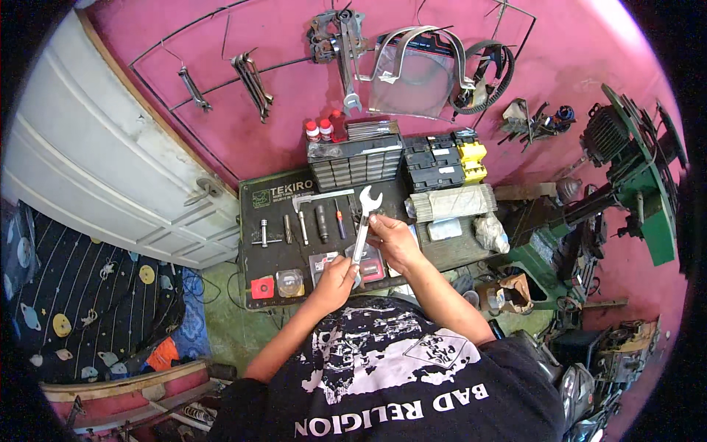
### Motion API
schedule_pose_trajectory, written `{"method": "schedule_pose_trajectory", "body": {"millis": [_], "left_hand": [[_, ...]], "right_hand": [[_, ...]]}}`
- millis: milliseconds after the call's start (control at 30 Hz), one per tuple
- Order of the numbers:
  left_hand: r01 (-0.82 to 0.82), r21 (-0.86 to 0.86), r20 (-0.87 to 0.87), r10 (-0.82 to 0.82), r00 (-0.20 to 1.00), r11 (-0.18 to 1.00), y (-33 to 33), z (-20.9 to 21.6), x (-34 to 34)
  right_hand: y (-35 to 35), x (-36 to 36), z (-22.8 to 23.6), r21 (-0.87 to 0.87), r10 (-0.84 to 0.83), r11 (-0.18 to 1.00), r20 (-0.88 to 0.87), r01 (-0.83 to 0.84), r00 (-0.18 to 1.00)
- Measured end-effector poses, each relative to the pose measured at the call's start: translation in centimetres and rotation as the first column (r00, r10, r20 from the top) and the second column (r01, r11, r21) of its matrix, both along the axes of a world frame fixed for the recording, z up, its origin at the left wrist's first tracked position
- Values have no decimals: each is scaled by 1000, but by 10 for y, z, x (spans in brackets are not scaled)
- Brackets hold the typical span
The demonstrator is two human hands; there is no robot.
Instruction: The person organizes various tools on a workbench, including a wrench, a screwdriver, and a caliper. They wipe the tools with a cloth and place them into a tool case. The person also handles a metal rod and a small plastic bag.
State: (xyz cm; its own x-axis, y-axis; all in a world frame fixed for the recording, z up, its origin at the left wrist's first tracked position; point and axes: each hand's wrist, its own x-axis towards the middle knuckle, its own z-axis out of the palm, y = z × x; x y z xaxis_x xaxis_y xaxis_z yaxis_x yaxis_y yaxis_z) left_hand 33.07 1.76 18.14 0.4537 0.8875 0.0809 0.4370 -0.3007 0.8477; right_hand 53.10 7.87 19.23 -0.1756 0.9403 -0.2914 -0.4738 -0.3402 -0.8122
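We note the wrench [362, 239] above the bench [276, 258], long axis just past 12 to just past 6 o'clock, open end at 12. Left hand [339, 280]: fingers closed round lower shaft. Right hand [395, 241], towards 2: fingers gripping below the head.

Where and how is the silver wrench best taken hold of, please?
Probably by the middle of the wrench, coming from the left: it is straight and slim there, and bare between the left hand lower down and the right hand, which sits on its right side, below the open-ended head.
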Motion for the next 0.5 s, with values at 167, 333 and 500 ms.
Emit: {"method": "schedule_pose_trajectory", "body": {"millis": [167, 333, 500], "left_hand": [[-40, 124, 28, 37, 999, 991, -1, 6, -13], [-178, -3, 122, 177, 977, 984, -6, -3, -23], [-165, 41, 12, 165, 986, 985, -4, -1, -43]], "right_hand": [[-4, -50, 15, 99, -139, 986, 21, 136, 990], [-25, -66, 1, 163, 19, 982, 439, -100, 898], [-14, -81, 2, 96, -29, 995, 502, -22, 865]]}}
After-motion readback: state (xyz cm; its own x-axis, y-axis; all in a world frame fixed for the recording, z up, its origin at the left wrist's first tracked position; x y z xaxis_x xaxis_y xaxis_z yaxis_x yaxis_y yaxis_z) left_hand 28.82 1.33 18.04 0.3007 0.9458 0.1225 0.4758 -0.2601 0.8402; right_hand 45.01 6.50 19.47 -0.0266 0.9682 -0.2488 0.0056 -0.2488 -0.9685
